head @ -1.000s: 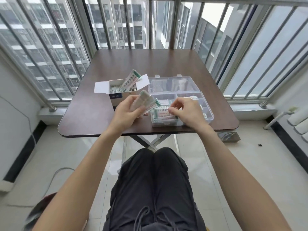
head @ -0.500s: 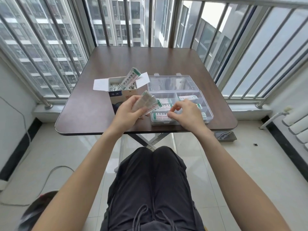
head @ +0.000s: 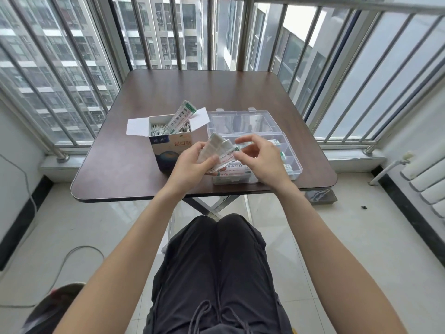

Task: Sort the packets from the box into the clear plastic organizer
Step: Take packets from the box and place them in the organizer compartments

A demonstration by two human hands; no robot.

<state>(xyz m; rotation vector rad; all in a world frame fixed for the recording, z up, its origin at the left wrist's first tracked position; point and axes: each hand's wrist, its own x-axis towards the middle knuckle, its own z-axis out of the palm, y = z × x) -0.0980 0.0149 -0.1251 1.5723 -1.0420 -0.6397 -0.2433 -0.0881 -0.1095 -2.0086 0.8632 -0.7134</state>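
The person's forearms are bare to the edge of the frame, with no sleeves, watch or bracelet showing on either one. The left hand (head: pixel 190 166) and right hand (head: pixel 261 160) are bare as well, without gloves or rings. The legs are clothed in dark charcoal trousers (head: pixel 216 273) of soft, creased fabric, with a dark drawstring cord (head: pixel 204 314) hanging loose at the waist.
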